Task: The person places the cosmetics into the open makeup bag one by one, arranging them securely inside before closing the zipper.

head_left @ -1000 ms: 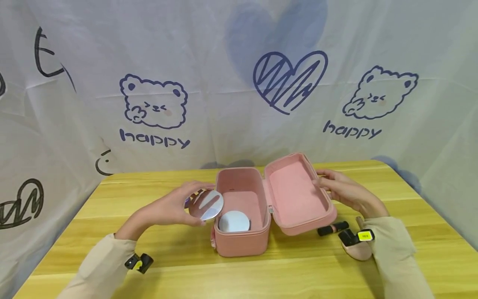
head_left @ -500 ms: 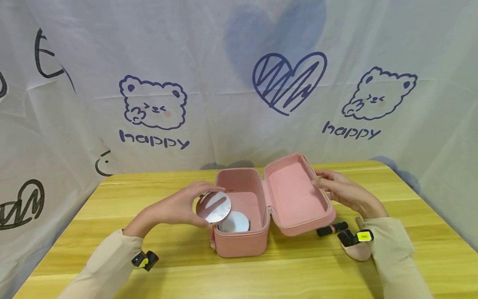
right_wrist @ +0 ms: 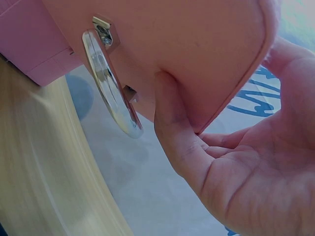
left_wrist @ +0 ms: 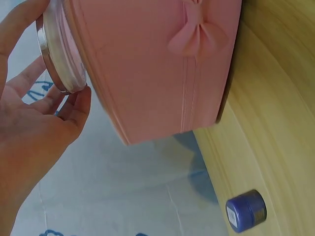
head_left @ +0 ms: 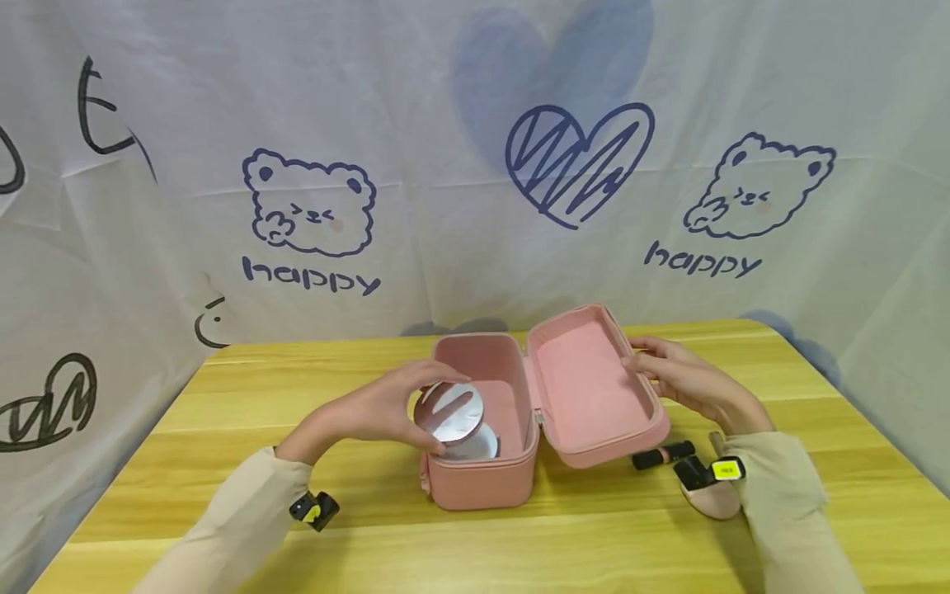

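Note:
My left hand point(head_left: 374, 408) grips a round, silver-lidded clear jar point(head_left: 454, 411) by its edges, above the open left side of a pink cosmetic case point(head_left: 482, 485). In the left wrist view, the jar point(left_wrist: 65, 49) has a clear body with pale contents and overlaps the case's rim. Beneath it, a white round-topped item point(head_left: 482, 446) sits inside the case, partly hidden. My right hand point(head_left: 690, 381) holds the case's opened lid point(head_left: 590, 384) at its right edge, thumb on one side and fingers on the other. A metallic handle point(right_wrist: 110, 86) hangs on the lid's outer face.
On the table point(head_left: 356, 553), right of the case, lie a black tube with a pinkish band point(head_left: 663, 455) and a pale pink rounded item point(head_left: 711, 500), partly behind the right wrist. The left wrist view shows a small blue jar point(left_wrist: 246, 211). A printed white cloth point(head_left: 445, 165) hangs behind.
My left hand has moved right, bringing the silver-lidded jar from beside the case to over its opening, partly covering the white item. My right hand and the lid stay put.

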Demonstrator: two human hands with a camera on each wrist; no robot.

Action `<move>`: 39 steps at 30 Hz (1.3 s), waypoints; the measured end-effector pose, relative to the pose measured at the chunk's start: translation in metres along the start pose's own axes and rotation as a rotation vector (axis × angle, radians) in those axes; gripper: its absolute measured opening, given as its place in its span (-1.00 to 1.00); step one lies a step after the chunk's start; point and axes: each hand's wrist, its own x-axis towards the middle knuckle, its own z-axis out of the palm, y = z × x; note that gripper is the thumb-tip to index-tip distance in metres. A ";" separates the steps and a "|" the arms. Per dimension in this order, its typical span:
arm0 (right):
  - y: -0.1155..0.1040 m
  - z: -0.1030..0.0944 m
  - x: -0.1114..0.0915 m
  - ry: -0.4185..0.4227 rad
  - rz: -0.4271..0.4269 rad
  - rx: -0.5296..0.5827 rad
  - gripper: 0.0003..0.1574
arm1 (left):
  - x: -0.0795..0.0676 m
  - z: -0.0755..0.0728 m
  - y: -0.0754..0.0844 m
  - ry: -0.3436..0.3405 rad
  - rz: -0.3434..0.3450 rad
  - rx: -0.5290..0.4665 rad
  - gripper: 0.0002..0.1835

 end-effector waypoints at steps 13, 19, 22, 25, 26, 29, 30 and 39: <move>-0.003 0.000 -0.002 0.008 0.000 -0.024 -0.11 | 0.015 0.013 0.000 -0.053 0.037 0.006 -0.25; -0.003 0.001 -0.001 0.005 -0.005 -0.014 -0.10 | 0.016 0.011 0.001 -0.093 -0.009 0.011 -0.25; -0.002 0.001 -0.001 0.002 -0.008 -0.011 -0.11 | 0.016 0.011 0.001 -0.097 -0.021 0.013 -0.25; -0.002 0.000 -0.002 0.003 -0.009 -0.011 -0.12 | 0.017 0.011 0.000 -0.092 -0.014 0.027 -0.25; -0.002 0.000 -0.002 0.002 -0.010 -0.009 -0.12 | 0.017 0.011 0.000 -0.090 -0.012 0.030 -0.24; -0.001 0.000 -0.002 0.000 -0.011 -0.006 -0.12 | 0.016 0.011 0.000 -0.079 -0.005 0.039 -0.24; -0.001 0.000 -0.002 -0.001 -0.011 -0.006 -0.12 | 0.016 0.010 0.000 -0.076 -0.004 0.040 -0.24; -0.001 0.000 -0.002 -0.001 -0.012 -0.013 -0.12 | 0.014 0.006 -0.001 -0.096 -0.053 -0.025 -0.19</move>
